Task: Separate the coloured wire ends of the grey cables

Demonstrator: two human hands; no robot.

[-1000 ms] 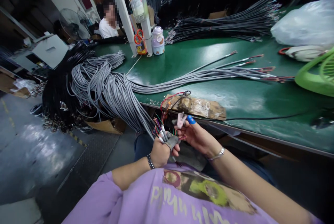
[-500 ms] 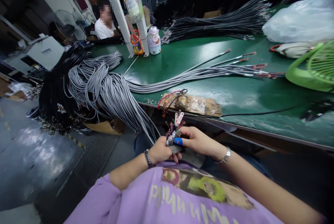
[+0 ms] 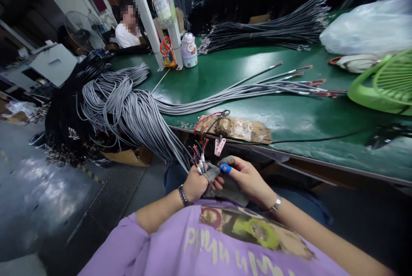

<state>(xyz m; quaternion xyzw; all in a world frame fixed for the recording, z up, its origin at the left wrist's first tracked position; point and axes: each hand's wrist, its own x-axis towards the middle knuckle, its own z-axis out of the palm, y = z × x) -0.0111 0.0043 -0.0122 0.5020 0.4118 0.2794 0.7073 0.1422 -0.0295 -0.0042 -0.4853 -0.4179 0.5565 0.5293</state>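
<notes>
My left hand (image 3: 197, 183) is closed around the ends of several grey cables (image 3: 167, 147), whose coloured stripped wires (image 3: 199, 156) stick up above its fingers. Grey tape covers its fingertips. My right hand (image 3: 246, 177) is closed in a pinch right beside them, a blue finger guard on one finger. A small pink tool (image 3: 219, 145) stands up between the two hands; whether my right hand holds it I cannot make out. Both hands are below the front edge of the green table (image 3: 289, 117).
A big bundle of grey cables (image 3: 122, 104) drapes off the table's left end over black ones. Finished cables (image 3: 257, 89) lie across the table. A brown taped block (image 3: 238, 129), a green fan (image 3: 383, 85), a plastic bag (image 3: 367, 27) and a seated person (image 3: 127, 25) are nearby.
My right hand dropped from a raised position to meet my left hand, then shifted slightly right. The coloured wire ends show above my left hand again.
</notes>
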